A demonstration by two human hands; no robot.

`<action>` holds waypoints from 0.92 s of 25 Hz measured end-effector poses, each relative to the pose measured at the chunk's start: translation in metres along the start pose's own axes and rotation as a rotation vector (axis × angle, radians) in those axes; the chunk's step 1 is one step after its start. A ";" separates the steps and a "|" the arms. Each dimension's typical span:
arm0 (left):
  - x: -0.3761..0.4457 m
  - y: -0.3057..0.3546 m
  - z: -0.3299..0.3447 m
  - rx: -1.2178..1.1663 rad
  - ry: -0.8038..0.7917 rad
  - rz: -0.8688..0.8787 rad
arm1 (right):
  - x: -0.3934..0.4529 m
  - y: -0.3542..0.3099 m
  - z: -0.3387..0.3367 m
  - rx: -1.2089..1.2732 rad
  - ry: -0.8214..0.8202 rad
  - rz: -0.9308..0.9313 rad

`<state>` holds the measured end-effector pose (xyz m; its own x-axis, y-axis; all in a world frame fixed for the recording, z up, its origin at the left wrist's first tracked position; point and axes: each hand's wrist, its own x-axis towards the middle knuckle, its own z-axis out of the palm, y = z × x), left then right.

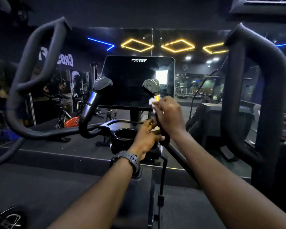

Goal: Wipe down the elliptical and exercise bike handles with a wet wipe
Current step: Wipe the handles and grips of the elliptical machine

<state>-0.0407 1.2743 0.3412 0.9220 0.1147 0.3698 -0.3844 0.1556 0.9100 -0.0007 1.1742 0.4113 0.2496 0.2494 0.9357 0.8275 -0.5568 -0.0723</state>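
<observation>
Looks like mid-job to me: right hand is wrapped round the right inner handle of the elliptical, squeezing the white wet wipe against it just under the button pod. Left hand grips the same bar lower down, by the cup holder. The left inner handle and the big outer loop handles look untouched, but honestly can't tell. Console reads "VIVA FITNESS", and the mirror shows reversed "CROSS…".
</observation>
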 end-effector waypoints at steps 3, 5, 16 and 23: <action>-0.001 0.000 0.004 0.023 0.029 -0.033 | -0.003 0.012 -0.012 0.087 0.031 0.151; -0.001 0.002 0.008 0.076 0.071 -0.065 | -0.047 0.015 -0.022 0.101 -0.015 0.211; -0.008 0.005 0.020 0.201 0.196 -0.026 | -0.111 0.046 0.014 0.616 -0.287 0.744; -0.010 0.021 0.014 0.414 0.197 0.023 | -0.098 0.076 -0.003 0.515 -0.531 0.480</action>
<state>-0.0568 1.2625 0.3592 0.8718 0.3041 0.3842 -0.3163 -0.2495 0.9153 0.0359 1.1050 0.3150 0.7231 0.4869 0.4900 0.6656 -0.3011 -0.6829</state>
